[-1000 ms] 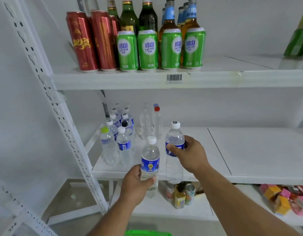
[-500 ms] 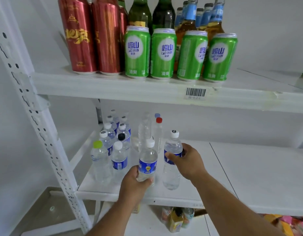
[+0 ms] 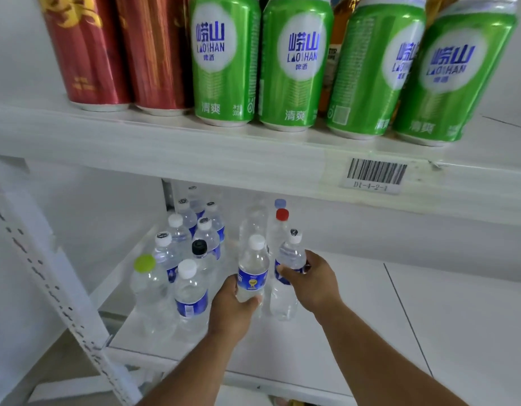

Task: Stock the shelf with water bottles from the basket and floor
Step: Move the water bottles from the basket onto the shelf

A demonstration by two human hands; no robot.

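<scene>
Left hand [image 3: 230, 313]: fingers wrapped round the lower body of a small water bottle [image 3: 252, 275] with a blue and yellow label.
Small water bottle: upright, long axis vertical, white cap on top; base hidden behind the hand, so contact with the shelf [image 3: 356, 326] cannot be told.
Right hand [image 3: 313, 284]: clamped on the label band of a taller water bottle [image 3: 287, 276], thumb across the front.
Taller water bottle: upright, long axis vertical, white cap up; just right of the small water bottle, base at or close to the shelf surface.
Hands: close together, each holding its own bottle.
Stocked bottles [image 3: 191, 297]: a cluster standing upright on the shelf, left of and behind the small water bottle; caps white, one black, one light green, one red, one blue.
Shelf: white board carrying all the bottles; the stretch right of the taller water bottle is bare.
Upper shelf [image 3: 194, 150]: above the small water bottle, carrying red cans [image 3: 121, 51] and green cans [image 3: 294, 65], all upright.
Barcode tag [image 3: 375, 172]: on the front edge of the upper shelf, above and right of the small water bottle.
</scene>
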